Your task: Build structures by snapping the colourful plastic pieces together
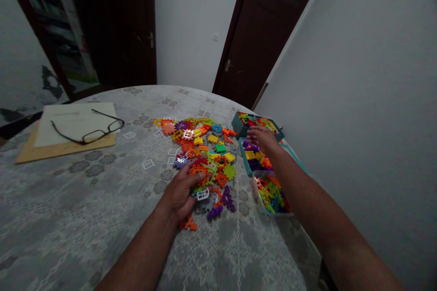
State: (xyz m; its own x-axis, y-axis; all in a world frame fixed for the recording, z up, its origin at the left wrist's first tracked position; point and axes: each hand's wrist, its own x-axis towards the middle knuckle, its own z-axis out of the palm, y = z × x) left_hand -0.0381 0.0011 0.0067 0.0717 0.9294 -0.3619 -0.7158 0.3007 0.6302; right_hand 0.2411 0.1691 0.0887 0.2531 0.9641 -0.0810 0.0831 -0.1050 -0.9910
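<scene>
My left hand (182, 193) is closed at the near side of a pile of colourful interlocking plastic building pieces (213, 138). Its thumb presses on an orange building piece (198, 172), with green pieces partly hidden beneath. A white window piece (202, 193) shows beside the fingers. My right hand (262, 138) reaches over the teal boxes at the right, fingers stretched out to the left and slightly bent; no piece is visible in it. Below it, a teal box (246, 157) contains purple, yellow and orange pieces. Nearest me, a clear plastic tub (260, 200) holds lime, orange and red pieces.
Another teal box (241, 126) full of pieces stands farther back by the wall. Several white frame pieces (148, 164) lie left of the pile. Eyeglasses (94, 135) rest on papers (51, 122) at the left. A patterned cloth (112, 209) covers the rounded table.
</scene>
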